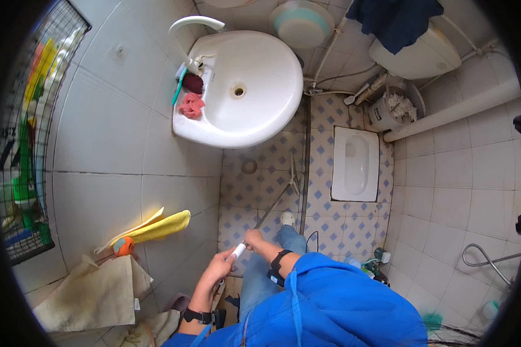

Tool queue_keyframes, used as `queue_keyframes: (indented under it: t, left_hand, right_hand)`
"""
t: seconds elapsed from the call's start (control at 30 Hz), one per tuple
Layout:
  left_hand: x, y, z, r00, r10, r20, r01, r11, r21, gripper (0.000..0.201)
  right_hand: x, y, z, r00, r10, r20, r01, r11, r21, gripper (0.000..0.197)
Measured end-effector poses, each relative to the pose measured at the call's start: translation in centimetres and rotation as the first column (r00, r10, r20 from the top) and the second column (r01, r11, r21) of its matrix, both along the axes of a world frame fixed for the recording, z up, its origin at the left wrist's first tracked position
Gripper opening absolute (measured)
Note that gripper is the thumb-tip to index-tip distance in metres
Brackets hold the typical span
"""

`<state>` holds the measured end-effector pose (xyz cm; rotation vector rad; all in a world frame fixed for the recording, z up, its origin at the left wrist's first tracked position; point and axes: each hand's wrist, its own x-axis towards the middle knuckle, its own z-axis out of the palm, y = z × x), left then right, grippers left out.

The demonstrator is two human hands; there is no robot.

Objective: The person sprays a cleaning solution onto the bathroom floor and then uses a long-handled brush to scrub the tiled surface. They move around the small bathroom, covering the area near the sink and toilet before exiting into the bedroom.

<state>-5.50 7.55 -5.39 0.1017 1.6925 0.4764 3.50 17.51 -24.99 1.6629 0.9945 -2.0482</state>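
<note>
I hold a long-handled floor squeegee that slants down and away from me. My right hand is wrapped round its grey pole, just beyond the white grip. My left hand is closed round the near end of that grip. The narrow squeegee head rests on the patterned tile floor, beside a dark strip that divides the floor. Near the head is a round floor drain.
A white washbasin juts from the left wall, with cloths on its rim. Past the strip lies a squat toilet, with a waste bin beyond it. Towels hang at the lower left. A wire rack is on the left wall.
</note>
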Motion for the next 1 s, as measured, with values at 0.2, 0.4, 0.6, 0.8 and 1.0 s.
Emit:
queue_keyframes:
  t: [0.2, 0.4, 0.6, 0.8, 1.0]
  left_hand:
    - [-4.8, 0.7, 2.8, 0.941, -0.237, -0.24, 0.232, 0.971, -0.048, 0.04]
    - [-7.0, 0.6, 6.7, 0.926, -0.224, -0.303, 0.177, 0.969, -0.174, 0.041]
    - [-7.7, -1.1, 7.3, 0.986, -0.008, -0.164, -0.006, 0.996, -0.088, 0.042]
    - [-6.3, -2.2, 5.9, 0.975, -0.18, -0.127, 0.18, 0.984, -0.011, 0.04]
    - [-7.5, -4.0, 5.2, 0.848, -0.419, -0.324, 0.395, 0.908, -0.141, 0.039]
  right_hand:
    - [-5.6, -1.3, 2.0, 0.976, -0.218, 0.011, 0.218, 0.969, -0.117, 0.034]
    - [-10.2, -2.7, 4.4, 0.979, -0.204, -0.025, 0.197, 0.965, -0.175, 0.033]
    - [-11.1, -4.0, 5.1, 0.986, -0.146, -0.075, 0.135, 0.982, -0.134, 0.037]
    - [-6.0, -6.0, 3.1, 0.966, -0.259, -0.023, 0.256, 0.963, -0.087, 0.036]
    - [-7.6, -8.3, 2.6, 0.944, -0.329, 0.015, 0.326, 0.924, -0.201, 0.031]
